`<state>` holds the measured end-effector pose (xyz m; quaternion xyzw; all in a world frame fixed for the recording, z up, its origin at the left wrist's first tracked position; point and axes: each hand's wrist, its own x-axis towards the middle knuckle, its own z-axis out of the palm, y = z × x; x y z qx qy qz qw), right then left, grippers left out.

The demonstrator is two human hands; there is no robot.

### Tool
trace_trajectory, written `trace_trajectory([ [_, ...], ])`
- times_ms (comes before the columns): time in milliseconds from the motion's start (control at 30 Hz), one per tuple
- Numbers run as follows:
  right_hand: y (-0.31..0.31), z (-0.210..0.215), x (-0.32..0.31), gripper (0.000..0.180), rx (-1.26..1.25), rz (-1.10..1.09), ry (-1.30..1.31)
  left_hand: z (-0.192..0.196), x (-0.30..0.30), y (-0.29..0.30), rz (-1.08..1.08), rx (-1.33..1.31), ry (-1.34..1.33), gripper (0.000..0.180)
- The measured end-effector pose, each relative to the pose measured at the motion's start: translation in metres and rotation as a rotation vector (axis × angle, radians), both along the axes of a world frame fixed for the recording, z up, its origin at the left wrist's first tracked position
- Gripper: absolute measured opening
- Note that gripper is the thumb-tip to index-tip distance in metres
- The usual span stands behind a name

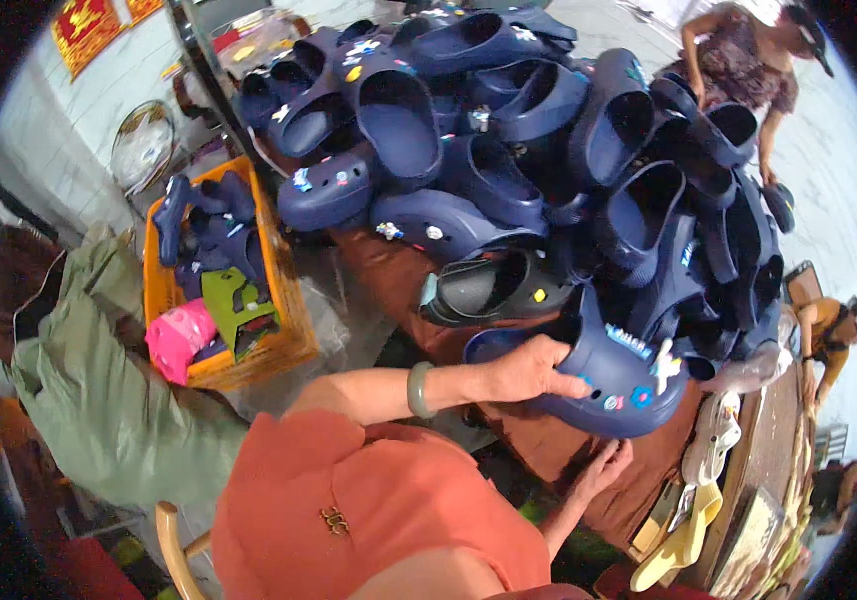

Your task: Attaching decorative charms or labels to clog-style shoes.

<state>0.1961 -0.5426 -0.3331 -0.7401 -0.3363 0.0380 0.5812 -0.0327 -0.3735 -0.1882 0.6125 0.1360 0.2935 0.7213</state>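
Observation:
My left hand [534, 372] grips a navy clog [604, 362] by its upper, thumb on top near the holes. The clog's front carries a white star-shaped charm [665, 366], a blue flower charm [641, 397] and other small charms. Just below the toe is my right hand [604, 468], its fingers stretched out and apart, with nothing visible in them. Behind the held clog, a black clog [524, 290] with a yellow charm lies at the near edge of a big heap of navy clogs [399, 120], several of them decorated with charms.
On my left stands an orange crate [294, 325] with navy clogs, a green piece and a pink piece. Brown covering [549, 450] shows under the heap. A white clog [714, 440] and yellow slipper [684, 540] lie right. Other people [739, 55] are beyond the heap.

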Motion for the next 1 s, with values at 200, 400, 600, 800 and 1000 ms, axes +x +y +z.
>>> trace_trajectory([
  [200, 0.01, -0.004, -0.005, 0.034, -0.364, 0.102, -0.541, 0.067, -0.017, 0.065, 0.346, 0.05, -0.269, 0.031],
  [400, 0.004, -0.011, 0.004, 0.034, -0.453, 0.087, -0.594, 0.138, 0.003, 0.218, 0.571, 0.272, -0.437, 0.031],
  [600, 0.005, -0.007, 0.0, 0.034, -0.478, 0.055, -0.647, 0.162, 0.009, 0.331, 1.194, 0.809, 0.728, 0.057],
  [800, 0.009, -0.004, -0.003, 0.033, -0.473, 0.076, -0.643, 0.127, 0.003, 0.357, 0.998, 0.795, 0.905, 0.069],
  [1000, 0.018, -0.004, -0.009, 0.028, -0.445, 0.057, -0.612, 0.116, -0.007, 0.361, 1.203, 0.99, 0.834, 0.053],
])
